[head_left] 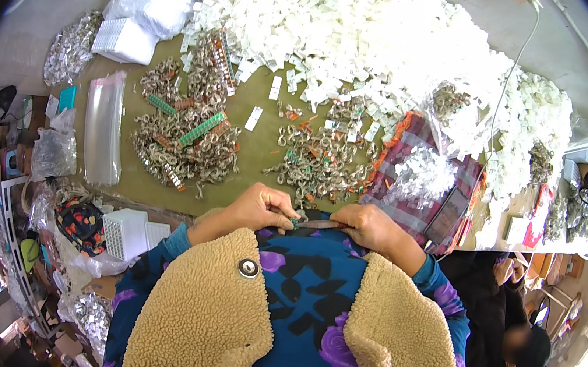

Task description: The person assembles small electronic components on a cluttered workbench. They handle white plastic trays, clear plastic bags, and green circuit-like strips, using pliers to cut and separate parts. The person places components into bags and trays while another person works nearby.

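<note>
At the table's near edge, in front of my body, my left hand (261, 207) is closed, with thumb and forefinger pinched on a tiny green piece (295, 222) too small to name. Gripped in my right hand (371, 226) is a slim, flat metal tool (320, 224), whose tip points left and meets the green piece. Just beyond my hands lies a loose pile of small ring-like metal pieces (323, 159) with green and orange bits among them. A larger pile of such pieces (191, 144), mixed with green and orange strips, is farther left.
White cards (344, 27) are heaped along the table's far side. Clear plastic sleeves (105, 130) lie at left. On the right, a plaid cloth (418, 144) carries a clear bag (422, 178) and a dark phone-like slab (448, 215). A person in dark clothes (476, 296) sits at right.
</note>
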Motion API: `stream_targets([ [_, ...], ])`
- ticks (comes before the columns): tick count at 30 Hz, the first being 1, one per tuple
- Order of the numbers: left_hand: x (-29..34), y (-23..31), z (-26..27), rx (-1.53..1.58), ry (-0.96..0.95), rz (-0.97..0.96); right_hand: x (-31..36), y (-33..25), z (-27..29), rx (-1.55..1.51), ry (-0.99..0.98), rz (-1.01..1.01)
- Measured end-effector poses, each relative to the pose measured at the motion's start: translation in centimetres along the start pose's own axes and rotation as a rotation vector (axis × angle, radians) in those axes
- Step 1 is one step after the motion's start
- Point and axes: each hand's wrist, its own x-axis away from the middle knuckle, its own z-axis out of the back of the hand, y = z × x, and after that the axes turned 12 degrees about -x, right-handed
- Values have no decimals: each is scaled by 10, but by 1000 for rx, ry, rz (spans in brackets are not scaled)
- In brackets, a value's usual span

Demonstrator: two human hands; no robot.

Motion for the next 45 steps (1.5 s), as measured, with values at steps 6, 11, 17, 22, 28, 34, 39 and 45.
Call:
stream_targets([
  [6, -12, -3, 5, 164, 346, 165, -4, -3, -3, 333, 201, -111],
  [11, -25, -6, 19, 611, 512, 143, -16, -23, -9, -7, 560, -148],
  [17, -34, -2, 9, 785, 389, 57, -47, -47, -22, -492, 504, -307],
  [22, -33, 14, -2, 598, 359, 169, -63, -53, -26, -317, 520, -111],
  [28, -23, 38, -1, 107, 286, 223, -64, -57, -10, -167, 353, -98],
  [34, -22, 26, -1, 650, 442, 40, -52, -64, -20, -192, 545, -138],
  [39, -22, 13, 0, 746, 402, -130, -45, -60, -28, -83, 469, -84],
  [45, -20, 18, -4, 688, 496, -149, -41, -55, -30, 217, 497, -56],
])
